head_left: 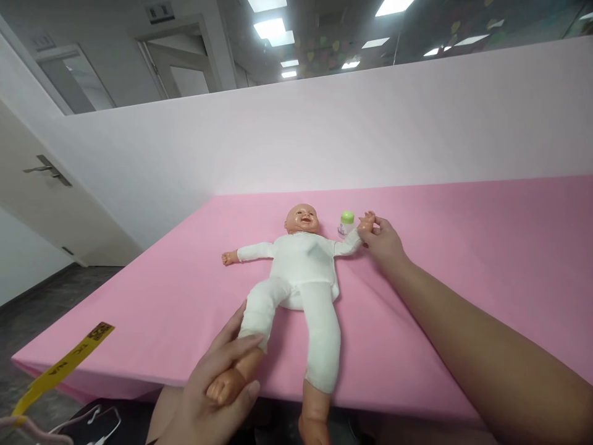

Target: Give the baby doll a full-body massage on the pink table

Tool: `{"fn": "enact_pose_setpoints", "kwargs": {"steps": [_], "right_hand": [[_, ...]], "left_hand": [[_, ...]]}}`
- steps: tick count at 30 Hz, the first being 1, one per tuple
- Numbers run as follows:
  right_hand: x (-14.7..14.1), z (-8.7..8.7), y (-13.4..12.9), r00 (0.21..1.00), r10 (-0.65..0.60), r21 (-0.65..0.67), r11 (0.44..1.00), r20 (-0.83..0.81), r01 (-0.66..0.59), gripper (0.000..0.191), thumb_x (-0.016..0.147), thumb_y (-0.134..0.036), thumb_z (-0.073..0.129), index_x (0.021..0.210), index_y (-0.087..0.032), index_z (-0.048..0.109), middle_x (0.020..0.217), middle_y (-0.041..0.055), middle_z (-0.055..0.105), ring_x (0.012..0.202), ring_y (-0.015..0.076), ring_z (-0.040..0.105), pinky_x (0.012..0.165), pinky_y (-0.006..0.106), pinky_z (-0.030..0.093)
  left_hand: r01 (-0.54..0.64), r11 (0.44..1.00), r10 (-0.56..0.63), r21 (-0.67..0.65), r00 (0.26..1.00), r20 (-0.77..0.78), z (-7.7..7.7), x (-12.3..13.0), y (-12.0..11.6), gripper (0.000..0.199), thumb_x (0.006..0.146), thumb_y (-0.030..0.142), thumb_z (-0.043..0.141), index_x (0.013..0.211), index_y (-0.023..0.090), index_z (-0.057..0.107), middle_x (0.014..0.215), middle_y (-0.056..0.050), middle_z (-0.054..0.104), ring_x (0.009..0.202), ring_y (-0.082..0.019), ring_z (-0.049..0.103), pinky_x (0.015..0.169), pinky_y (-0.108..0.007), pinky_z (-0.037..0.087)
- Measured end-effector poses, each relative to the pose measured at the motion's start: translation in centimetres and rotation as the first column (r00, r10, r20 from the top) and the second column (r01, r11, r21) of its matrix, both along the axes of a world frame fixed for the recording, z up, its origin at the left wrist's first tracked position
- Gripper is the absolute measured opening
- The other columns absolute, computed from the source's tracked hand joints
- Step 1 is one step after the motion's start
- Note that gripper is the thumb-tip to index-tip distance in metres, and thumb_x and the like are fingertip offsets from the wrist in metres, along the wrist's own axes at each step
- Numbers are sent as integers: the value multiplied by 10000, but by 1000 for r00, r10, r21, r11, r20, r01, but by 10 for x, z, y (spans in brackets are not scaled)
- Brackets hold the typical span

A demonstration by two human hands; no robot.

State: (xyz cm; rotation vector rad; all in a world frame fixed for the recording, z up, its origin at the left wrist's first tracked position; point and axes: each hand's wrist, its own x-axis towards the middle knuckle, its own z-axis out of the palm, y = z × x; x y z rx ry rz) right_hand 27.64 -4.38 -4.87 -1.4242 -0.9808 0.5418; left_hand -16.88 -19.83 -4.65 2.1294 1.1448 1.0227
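A baby doll (303, 262) with a white cloth body lies on its back, head away from me, its feet toward the table's front edge. My left hand (217, 377) is wrapped round the doll's lower leg and foot on the left side. Far to the right, my right hand (383, 242) pinches the doll's raised hand at the wrist. The doll's other arm is stretched out to the left, and its other foot hangs past the table edge. Close to my right hand stands a small jar with a green lid (347, 224).
A pink cloth (430, 296) covers the table. Behind it rises a white wall (370, 130) with a mirror or glass pane above. At the left are a door (50, 185), a yellow tag (65, 368) and white cables (102, 420) near the front edge.
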Motion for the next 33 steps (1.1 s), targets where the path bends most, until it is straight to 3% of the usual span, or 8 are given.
{"fn": "enact_pose_setpoints", "kwargs": {"steps": [4,10,16,21,23,27,30,33], "right_hand": [[19,-9,7,985,-153,-98,982,75,160,633,806,-381,753,1392,-283,534,1324,103,709,1086,294,722,918,449,599],[24,-18,12,944,-108,-324,922,312,213,451,854,-472,677,1234,-233,631,1127,186,737,984,385,702,912,548,544],[10,-11,5,945,-127,-122,978,300,170,810,865,-461,696,1577,-246,376,1385,155,675,1193,346,673,1045,517,518],[-33,9,-15,909,-40,67,998,415,14,874,882,-443,718,1643,-284,318,1283,105,726,1017,293,726,930,475,586],[-55,15,-24,848,27,105,990,529,-96,792,889,-394,711,1608,-306,390,1272,84,731,984,283,725,887,455,594],[-87,22,-35,616,140,102,934,775,-342,523,933,-253,651,1451,-282,583,1248,74,746,1058,298,701,910,454,559],[-93,22,-35,472,186,78,870,862,-487,318,979,-156,587,1246,-266,722,1170,51,780,1117,276,690,1000,444,508],[-88,19,-32,387,211,35,841,898,-540,340,981,-138,615,1239,-306,759,1226,34,776,1164,264,682,1054,450,480]], "left_hand": [[-11,994,16,108,999,-43,-1,1,-13,512,802,314,823,1306,358,747,1597,-70,527,1418,-382,551,1127,-496,523],[-77,985,86,153,995,-58,-3,8,-24,462,797,334,823,1256,344,769,1555,-69,572,1346,-365,622,1114,-462,542],[-23,992,27,123,999,-30,12,12,-17,505,823,318,821,1321,311,736,1596,-90,525,1442,-382,527,1154,-495,504],[0,999,-1,38,1000,27,28,25,2,466,925,302,732,1388,314,682,1690,-80,386,1533,-356,411,1224,-518,416],[14,1000,-13,-6,998,68,33,32,15,471,936,320,725,1403,317,668,1703,-71,361,1554,-344,376,1247,-516,383],[-13,998,23,-58,985,169,43,50,45,509,897,376,762,1391,275,688,1666,-94,428,1565,-357,349,1268,-519,343],[-12,997,27,-80,982,189,48,63,68,556,866,407,785,1392,252,697,1634,-114,474,1572,-368,330,1280,-528,305],[11,994,9,-106,983,183,48,75,87,560,864,431,785,1389,257,700,1646,-120,454,1571,-363,334,1284,-539,278]]}}
